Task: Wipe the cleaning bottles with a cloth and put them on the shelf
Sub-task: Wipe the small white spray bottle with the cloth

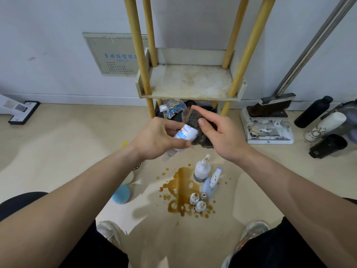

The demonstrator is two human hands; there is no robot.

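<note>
Beige floor (58, 151), white wall, shelf (191, 82) straight ahead, its tray grimy and bare of bottles. Person crouched in front of it.

Step in hand: wiping. Left hand (156, 140) has fingers and thumb curled round a white bottle (186, 133) with a blue label, held tilted in the air just in front of the shelf, below tray level. Right hand (222, 138) pinches a dark cloth (193, 118) between thumb and fingers and presses it against the bottle's far end.

Next, my read: finish the rub, then lift the bottle up and forward onto the tray between the yellow posts. It needs to go in upright, clear of the front lip.

More work queued on the floor in front of the shelf, nearer the person: nozzle bottle (201, 170), spray bottle (210, 182) and three small bottles (194, 199), all standing in or at the edge of a brown spill (180, 182), so their bases are likely wet and sticky.

Around: crumpled bag (173, 108) and dark clutter under the shelf, dustpan (268, 130) right of it, dark bottles (313, 112) further right, blue pad (121, 194) left of the spill. Nothing blocks the tray itself — the posts are the only squeeze.
</note>
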